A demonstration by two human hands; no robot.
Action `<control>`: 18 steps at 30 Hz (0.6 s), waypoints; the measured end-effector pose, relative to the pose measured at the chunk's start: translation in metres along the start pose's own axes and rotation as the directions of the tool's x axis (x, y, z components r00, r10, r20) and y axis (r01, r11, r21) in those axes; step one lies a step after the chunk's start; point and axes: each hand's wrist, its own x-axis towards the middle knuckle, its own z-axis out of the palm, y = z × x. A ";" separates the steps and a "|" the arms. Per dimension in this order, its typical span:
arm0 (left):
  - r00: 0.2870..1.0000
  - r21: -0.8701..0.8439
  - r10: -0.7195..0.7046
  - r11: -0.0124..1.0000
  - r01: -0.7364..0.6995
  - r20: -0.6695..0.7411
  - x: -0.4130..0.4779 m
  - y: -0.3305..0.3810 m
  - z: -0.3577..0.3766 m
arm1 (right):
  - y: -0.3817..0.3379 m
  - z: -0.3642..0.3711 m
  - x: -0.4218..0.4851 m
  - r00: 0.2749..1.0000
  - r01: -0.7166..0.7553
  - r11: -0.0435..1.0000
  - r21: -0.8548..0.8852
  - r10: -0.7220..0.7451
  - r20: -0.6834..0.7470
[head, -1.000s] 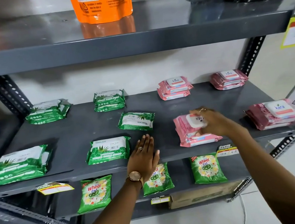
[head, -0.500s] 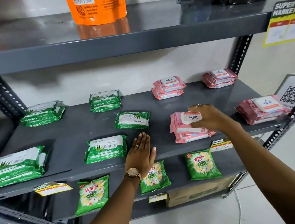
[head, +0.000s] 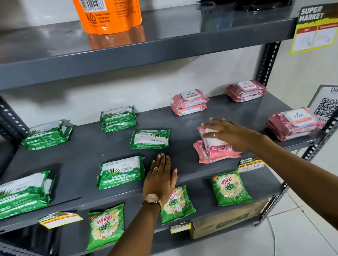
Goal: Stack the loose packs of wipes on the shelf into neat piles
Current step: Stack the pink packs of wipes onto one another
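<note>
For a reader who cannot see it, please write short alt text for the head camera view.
A person's right hand tilts a pink wipes pack over another pink pack on a grey shelf; the left hand lies flat and empty at the shelf's front edge. Green packs lie to the left, pink piles to the right.

On the grey middle shelf [head: 93,151], green Origami aloe vera wipe packs sit to the left: a two-pack pile at front left [head: 17,195], piles at back left [head: 46,135] and back centre [head: 118,118], one single pack lying flat near the front [head: 120,172], and another single turned upside down behind it [head: 150,139]. Pink Kara packs fill the right side: piles at the back [head: 189,102] and back right [head: 245,90], a pile at front right [head: 293,123], and a front pile [head: 214,150] whose top pack sits tilted and askew.
</note>
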 end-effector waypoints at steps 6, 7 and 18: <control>1.000 0.012 -0.005 1.000 0.005 0.010 0.001 0.000 0.000 | 0.007 -0.008 0.005 0.978 -0.148 0.972 0.181 0.116 0.175; 1.000 0.012 -0.009 1.000 0.009 0.012 0.001 0.001 -0.001 | 0.004 -0.013 0.005 0.962 -0.218 0.943 0.252 0.163 0.221; 0.999 -0.018 -0.014 1.000 0.015 0.032 0.000 0.000 0.000 | -0.011 -0.012 0.007 0.951 -0.302 0.922 0.241 0.273 0.147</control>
